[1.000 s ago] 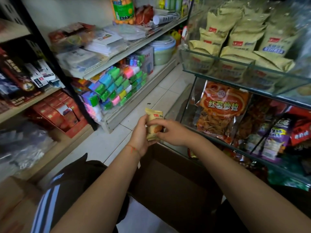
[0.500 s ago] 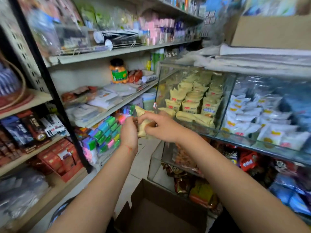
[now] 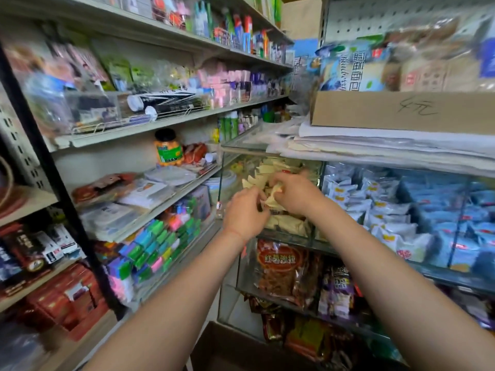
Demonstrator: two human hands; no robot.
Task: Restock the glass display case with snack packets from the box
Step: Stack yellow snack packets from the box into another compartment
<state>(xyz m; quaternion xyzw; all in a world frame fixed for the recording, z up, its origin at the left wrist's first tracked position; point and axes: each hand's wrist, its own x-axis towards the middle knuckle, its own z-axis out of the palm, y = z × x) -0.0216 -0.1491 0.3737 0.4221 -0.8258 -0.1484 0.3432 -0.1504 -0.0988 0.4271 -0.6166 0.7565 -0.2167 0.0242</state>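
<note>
Both hands are raised at the open left end of the glass display case (image 3: 267, 153), at its upper tier. The left hand (image 3: 245, 211) has its fingers curled and pinches the near edge of a pale yellow crinkled snack packet (image 3: 273, 195). The right hand (image 3: 293, 194) grips the same packet from the far side, fingers bent over its top. The packet is held between the two hands, just above the heap of matching pale yellow snack packets (image 3: 288, 223) lying on the upper glass shelf; whether it touches the heap cannot be told, as the picture is blurred there.

In the next compartment to the right lie white snack packets with yellow marks (image 3: 375, 207), and further right, blue packets (image 3: 460, 210). On the tier below, an orange-brown bag with red lettering (image 3: 278, 271) leans against the glass, with a purple and white packet (image 3: 338, 290) beside it. A brown cardboard box (image 3: 227, 349), open at the top, sits on the floor at the bottom of the picture, below the forearms. On top of the case lie stacked white sheets (image 3: 375, 145) bearing a second brown cardboard carton with handwriting (image 3: 401, 111). To the left, cream metal wall shelves (image 3: 150, 127) carry an orange jar with a black lid (image 3: 167, 148) and a stack of multicoloured sponges (image 3: 158, 247).
</note>
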